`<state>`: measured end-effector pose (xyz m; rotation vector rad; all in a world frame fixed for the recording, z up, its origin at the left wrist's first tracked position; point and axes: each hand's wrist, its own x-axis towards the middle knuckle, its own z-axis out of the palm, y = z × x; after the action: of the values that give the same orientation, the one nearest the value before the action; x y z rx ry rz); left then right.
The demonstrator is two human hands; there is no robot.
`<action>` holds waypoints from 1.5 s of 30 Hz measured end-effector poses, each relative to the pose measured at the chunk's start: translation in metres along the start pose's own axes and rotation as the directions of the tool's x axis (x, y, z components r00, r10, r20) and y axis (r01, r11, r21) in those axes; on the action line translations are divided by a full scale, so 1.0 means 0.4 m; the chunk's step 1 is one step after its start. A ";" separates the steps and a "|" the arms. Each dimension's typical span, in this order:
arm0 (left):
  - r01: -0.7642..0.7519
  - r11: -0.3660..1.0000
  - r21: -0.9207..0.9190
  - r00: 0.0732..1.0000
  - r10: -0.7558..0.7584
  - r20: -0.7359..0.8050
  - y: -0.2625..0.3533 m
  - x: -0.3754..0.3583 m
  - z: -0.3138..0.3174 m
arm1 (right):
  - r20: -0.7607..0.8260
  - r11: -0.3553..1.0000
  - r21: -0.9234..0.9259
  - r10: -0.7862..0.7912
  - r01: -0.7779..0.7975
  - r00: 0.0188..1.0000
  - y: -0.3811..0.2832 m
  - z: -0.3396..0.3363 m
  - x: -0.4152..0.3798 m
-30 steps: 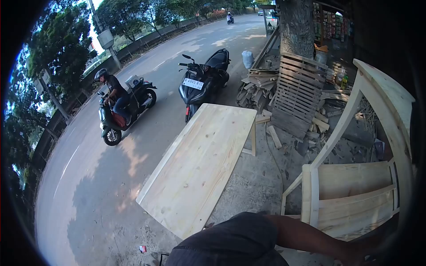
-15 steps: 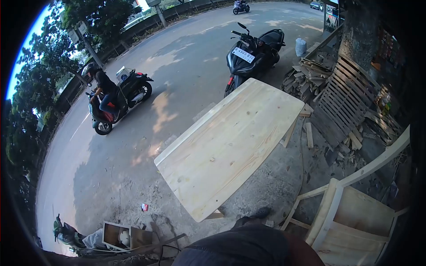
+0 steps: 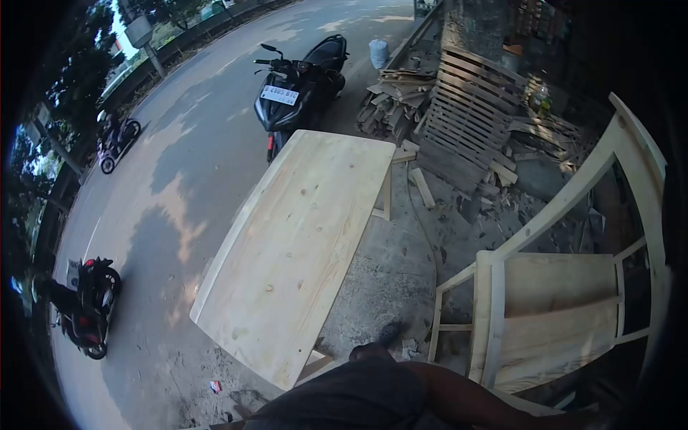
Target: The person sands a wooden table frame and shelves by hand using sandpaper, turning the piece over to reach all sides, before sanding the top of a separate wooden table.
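Note:
A pale wooden tabletop point(image 3: 287, 251) with knots stands on legs in front of me. To the right is an unpainted wooden frame point(image 3: 494, 315) with panels point(image 3: 559, 279), shaped like a bench or chair with a long slanting arm. My right arm point(image 3: 466, 390) stretches low across the bottom toward the right, below this frame. My right hand point(image 3: 591, 416) fades into the dark image edge, so its fingers and anything in them are hidden. My left hand is out of view. A dark shoe point(image 3: 390, 332) shows beside the tabletop.
A parked black motorbike point(image 3: 297, 93) stands beyond the tabletop. Scrap wood point(image 3: 398, 100) and a slatted wooden panel point(image 3: 473, 107) lie at the back right. A cable point(image 3: 430, 244) runs along the ground. Riders on a motorbike point(image 3: 89, 308) and a scooter point(image 3: 115, 140) use the road.
My view has turned right, so the tabletop and parked motorbike sit further left and more of the wooden frame shows. My right arm has come into view. The near rider has moved down the road.

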<state>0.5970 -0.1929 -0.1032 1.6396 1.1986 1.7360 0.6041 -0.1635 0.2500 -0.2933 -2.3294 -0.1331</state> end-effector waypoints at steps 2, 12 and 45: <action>0.183 0.983 0.033 0.983 -0.182 -0.022 -0.126 -0.146 0.067 | 0.007 0.939 -0.288 0.197 -0.187 0.980 0.023 0.017 -0.037; 0.332 0.943 -0.008 0.917 -0.321 0.237 0.068 0.051 -0.061 | -0.083 0.790 0.206 0.602 -0.577 0.795 0.372 -0.098 -0.310; 0.051 0.990 -0.134 0.991 -0.067 -0.118 0.127 0.230 0.013 | 0.783 0.166 0.505 0.324 -0.847 0.530 0.307 0.874 -1.356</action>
<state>0.5970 -0.1423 -0.0107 1.4259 1.1494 1.8587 0.7605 -0.0726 -0.3817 -0.8111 -2.1546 1.7779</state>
